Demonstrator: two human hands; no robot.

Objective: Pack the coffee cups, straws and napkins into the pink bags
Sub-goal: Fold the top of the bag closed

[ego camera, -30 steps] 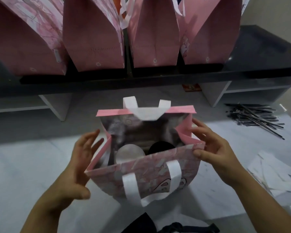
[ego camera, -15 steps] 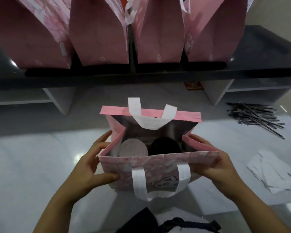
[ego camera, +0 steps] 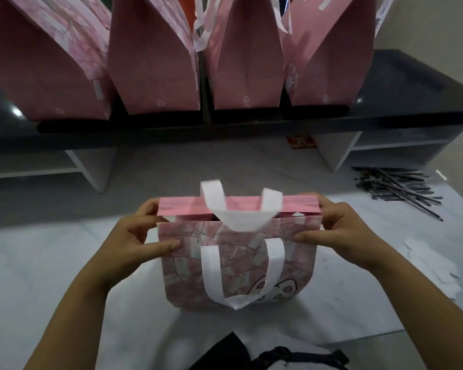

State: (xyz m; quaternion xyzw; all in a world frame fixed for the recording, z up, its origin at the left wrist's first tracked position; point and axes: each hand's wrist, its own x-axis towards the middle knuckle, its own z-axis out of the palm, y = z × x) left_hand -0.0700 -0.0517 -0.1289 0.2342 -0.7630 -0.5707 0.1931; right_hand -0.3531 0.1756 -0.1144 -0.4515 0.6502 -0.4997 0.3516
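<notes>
A pink patterned bag (ego camera: 238, 260) with white handles stands on the white counter in front of me. Its mouth is pressed nearly closed, so the cups inside are hidden. My left hand (ego camera: 142, 236) pinches the bag's top left corner, thumb on the front panel and fingers behind the back rim. My right hand (ego camera: 340, 231) pinches the top right corner the same way. Black wrapped straws (ego camera: 396, 188) lie in a pile at the right. White napkins (ego camera: 433, 265) lie on the counter at the far right.
Several closed pink bags (ego camera: 155, 62) stand in a row on a dark raised shelf (ego camera: 412, 108) at the back. White shelf supports (ego camera: 334, 153) stand below it. A dark apron with straps (ego camera: 265, 356) shows at the bottom edge.
The bag's mouth was open with two cup lids showing. Both hands moved to the top corners and pressed the front and back rims together, hiding the cups.
</notes>
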